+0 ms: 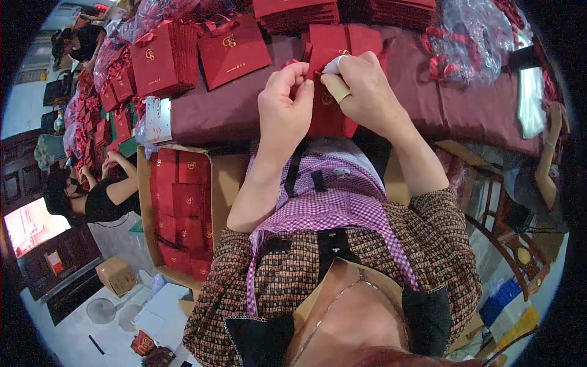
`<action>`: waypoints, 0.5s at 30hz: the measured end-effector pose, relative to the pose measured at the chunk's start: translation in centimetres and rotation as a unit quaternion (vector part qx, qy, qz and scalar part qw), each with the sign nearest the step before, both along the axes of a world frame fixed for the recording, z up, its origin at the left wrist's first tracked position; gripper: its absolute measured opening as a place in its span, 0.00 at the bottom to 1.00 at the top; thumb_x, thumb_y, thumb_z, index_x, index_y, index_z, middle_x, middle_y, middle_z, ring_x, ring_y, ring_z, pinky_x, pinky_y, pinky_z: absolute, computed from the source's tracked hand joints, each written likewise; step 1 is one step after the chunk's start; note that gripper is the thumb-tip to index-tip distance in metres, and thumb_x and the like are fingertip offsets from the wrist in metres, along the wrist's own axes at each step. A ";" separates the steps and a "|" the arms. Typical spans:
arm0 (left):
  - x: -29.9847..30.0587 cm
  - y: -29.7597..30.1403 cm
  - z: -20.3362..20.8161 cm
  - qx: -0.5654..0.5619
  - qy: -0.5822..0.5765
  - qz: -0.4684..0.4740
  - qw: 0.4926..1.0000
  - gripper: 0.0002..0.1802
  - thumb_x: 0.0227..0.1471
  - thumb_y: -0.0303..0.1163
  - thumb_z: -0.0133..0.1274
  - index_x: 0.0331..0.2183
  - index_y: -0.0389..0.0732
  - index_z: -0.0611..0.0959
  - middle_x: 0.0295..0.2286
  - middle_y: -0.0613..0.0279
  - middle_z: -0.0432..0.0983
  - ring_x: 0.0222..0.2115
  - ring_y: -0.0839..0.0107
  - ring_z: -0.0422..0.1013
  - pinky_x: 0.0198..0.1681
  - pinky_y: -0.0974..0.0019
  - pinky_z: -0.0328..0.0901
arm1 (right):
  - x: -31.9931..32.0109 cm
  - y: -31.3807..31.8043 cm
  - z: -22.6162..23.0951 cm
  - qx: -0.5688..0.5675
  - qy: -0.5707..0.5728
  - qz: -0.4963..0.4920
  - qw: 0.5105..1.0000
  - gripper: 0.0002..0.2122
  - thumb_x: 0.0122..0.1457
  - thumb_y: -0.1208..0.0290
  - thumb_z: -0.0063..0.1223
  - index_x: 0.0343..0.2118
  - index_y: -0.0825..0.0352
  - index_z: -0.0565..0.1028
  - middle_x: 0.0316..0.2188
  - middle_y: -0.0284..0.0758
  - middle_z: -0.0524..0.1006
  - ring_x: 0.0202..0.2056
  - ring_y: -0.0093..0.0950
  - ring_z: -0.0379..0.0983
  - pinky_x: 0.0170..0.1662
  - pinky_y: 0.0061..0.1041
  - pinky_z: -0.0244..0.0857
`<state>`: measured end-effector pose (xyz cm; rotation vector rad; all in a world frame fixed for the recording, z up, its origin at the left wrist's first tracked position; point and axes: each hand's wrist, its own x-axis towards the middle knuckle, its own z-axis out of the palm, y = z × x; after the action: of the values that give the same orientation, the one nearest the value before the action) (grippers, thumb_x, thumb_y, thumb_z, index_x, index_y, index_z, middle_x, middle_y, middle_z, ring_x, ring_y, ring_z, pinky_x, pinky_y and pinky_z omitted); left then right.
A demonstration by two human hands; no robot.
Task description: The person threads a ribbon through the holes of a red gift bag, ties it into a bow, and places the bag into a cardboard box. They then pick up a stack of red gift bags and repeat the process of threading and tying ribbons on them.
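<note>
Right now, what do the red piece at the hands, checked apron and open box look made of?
Red piece: matte, likely card, possibly cloth; flat, straight-edged. Checked apron: probably woven cloth, dull; soft folds. Open box: probably cardboard, matte; plain brown, stiff-walled.

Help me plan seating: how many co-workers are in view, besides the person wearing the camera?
3: a distant person at upper left, a nearer person below them at left, and a bare-armed person at the right edge. Others may be hidden.
</note>
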<state>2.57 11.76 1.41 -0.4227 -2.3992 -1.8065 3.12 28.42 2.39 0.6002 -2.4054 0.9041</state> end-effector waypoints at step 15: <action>0.5 0.6 1.4 -0.105 0.183 -0.012 0.977 0.12 0.50 0.21 0.52 0.40 0.35 0.80 0.30 0.50 0.76 0.32 0.59 0.74 0.37 0.65 0.67 | -0.1 0.8 2.8 0.134 0.004 0.027 0.991 0.03 0.51 0.75 0.49 0.26 0.67 0.70 0.23 0.43 0.73 0.27 0.42 0.70 0.37 0.36 0.56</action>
<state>3.05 12.38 2.81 -0.7375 -2.3308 -1.3402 3.02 29.17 5.21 0.7682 -2.5346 0.6011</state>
